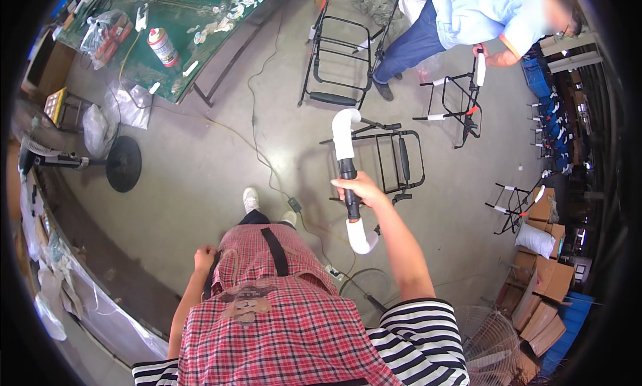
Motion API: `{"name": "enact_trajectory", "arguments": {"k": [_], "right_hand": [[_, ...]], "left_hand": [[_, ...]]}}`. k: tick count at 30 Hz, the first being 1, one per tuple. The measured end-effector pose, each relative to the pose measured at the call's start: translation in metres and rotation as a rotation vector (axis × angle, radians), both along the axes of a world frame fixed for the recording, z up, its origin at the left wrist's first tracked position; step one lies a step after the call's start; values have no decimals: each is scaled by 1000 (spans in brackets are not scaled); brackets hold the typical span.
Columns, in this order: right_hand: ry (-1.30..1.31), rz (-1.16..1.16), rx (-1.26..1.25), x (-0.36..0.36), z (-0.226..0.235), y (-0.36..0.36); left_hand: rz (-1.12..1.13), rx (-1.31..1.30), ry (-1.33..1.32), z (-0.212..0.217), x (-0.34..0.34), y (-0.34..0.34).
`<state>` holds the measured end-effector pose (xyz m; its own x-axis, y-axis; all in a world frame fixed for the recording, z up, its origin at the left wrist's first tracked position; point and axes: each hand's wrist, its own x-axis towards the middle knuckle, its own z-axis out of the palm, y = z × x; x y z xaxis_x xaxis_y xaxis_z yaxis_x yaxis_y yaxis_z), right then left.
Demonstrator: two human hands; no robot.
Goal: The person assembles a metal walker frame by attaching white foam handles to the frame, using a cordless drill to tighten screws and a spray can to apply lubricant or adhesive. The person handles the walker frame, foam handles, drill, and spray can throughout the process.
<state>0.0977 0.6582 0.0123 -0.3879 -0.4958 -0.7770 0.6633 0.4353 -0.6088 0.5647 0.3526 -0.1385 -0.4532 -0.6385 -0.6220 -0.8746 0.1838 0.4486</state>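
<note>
The right hand (358,188) was wrapped tight around the middle of a black metal tube with white foam-wrapped curved ends (347,165), holding it out in front of the body at arm's length. The tube's long axis ran almost straight away from the person: one white end curled over just beyond the knuckles, the other hooked back below the wrist toward the red checked apron (281,299). The left hand (204,257) was curled into a loose fist against the apron's edge, holding nothing I could make out, and well apart from the tube, so the right was the nearer by far. Just past the far end of the tube, a black folding frame with padded bars (391,162) lay on the grey concrete floor (200,165).
</note>
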Motion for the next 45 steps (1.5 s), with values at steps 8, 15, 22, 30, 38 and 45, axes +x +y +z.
{"name": "enact_trajectory", "arguments": {"k": [8,15,22,30,38,45], "right_hand": [[1125,41,378,47,36,26],[761,-360,-21,123,76,72],[656,-722,-109,203,65,69],[564,-1088,233,276,59,70],[335,-1262,334,356,44,-16],[292,-1281,231,357,39,-37]], "left_hand": [[-112,-123,91,16,-68,8],[-489,-131,521,132,-208,54],[-1558,-627,901,217,-358,136],[-2178,-515,1135,162,-475,167],[-2576,-13,29,184,-514,205],[-2488,-315,561,181,-498,179]]}}
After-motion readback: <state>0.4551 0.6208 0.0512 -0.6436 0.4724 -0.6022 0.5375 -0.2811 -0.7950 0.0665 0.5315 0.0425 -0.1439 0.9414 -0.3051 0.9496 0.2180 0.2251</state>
